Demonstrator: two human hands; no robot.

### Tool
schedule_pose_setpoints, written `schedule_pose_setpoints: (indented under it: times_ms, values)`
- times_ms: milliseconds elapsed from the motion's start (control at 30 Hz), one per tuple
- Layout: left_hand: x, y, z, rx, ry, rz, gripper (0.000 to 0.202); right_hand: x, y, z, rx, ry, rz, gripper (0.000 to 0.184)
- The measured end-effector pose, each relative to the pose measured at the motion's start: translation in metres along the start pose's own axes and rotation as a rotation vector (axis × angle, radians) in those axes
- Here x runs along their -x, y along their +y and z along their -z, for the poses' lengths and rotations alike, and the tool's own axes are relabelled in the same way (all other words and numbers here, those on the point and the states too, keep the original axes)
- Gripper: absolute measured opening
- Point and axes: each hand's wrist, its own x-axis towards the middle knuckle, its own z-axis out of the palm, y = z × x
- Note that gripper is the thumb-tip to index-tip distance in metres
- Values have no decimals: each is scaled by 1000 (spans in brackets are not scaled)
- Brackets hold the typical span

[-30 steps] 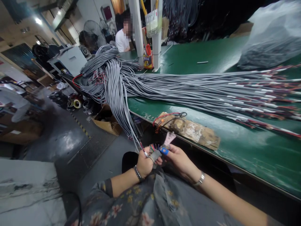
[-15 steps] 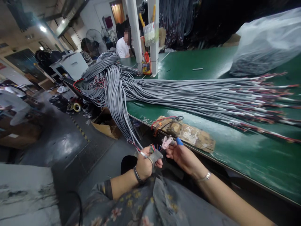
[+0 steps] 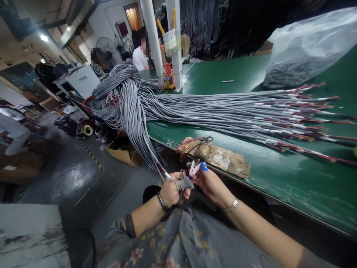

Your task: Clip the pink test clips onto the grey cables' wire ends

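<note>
My left hand (image 3: 170, 191) is closed around the end of a grey cable (image 3: 166, 175), with a grey cover on its thumb. Fine coloured wires (image 3: 183, 174), red, green and others, fan out above that thumb. My right hand (image 3: 210, 188), a blue cover (image 3: 204, 166) on one fingertip, pinches a small pale pink clip-like piece (image 3: 194, 169) close beside the wires. Whether the piece touches the wires I cannot tell. The cable runs up to a large bundle of grey cables (image 3: 134, 100) draped over the table edge.
On the green table (image 3: 301, 186) lie cable ends with white bands and red wires. A worn wooden block (image 3: 225, 162) sits at its near edge. A clear plastic bag (image 3: 306, 52) stands at the back right, a cardboard box (image 3: 124, 150) on the floor. A person (image 3: 140, 57) sits beyond the post.
My right hand has brought the pink piece a little nearer to my left hand and the wires, and its angle has turned more upright. The whole view has shifted slightly.
</note>
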Motion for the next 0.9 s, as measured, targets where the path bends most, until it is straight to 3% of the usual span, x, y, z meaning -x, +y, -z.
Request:
schedule_pose_setpoints:
  times_ms: [333, 533, 700, 900]
  values:
    - [-2, -5, -1, -24, 33, 20, 45, -2, 0, -4, -168, 49, -44, 50]
    - [9, -9, 0, -64, 48, -23, 47, 5, -5, -2, -170, -49, -124, 49]
    - [13, -9, -4, -85, 117, -86, 48, 6, -3, 0, -157, -9, -61, 37]
    - [10, -3, -11, -36, 174, -82, 49, 5, -3, -1, -133, 1, -62, 41]
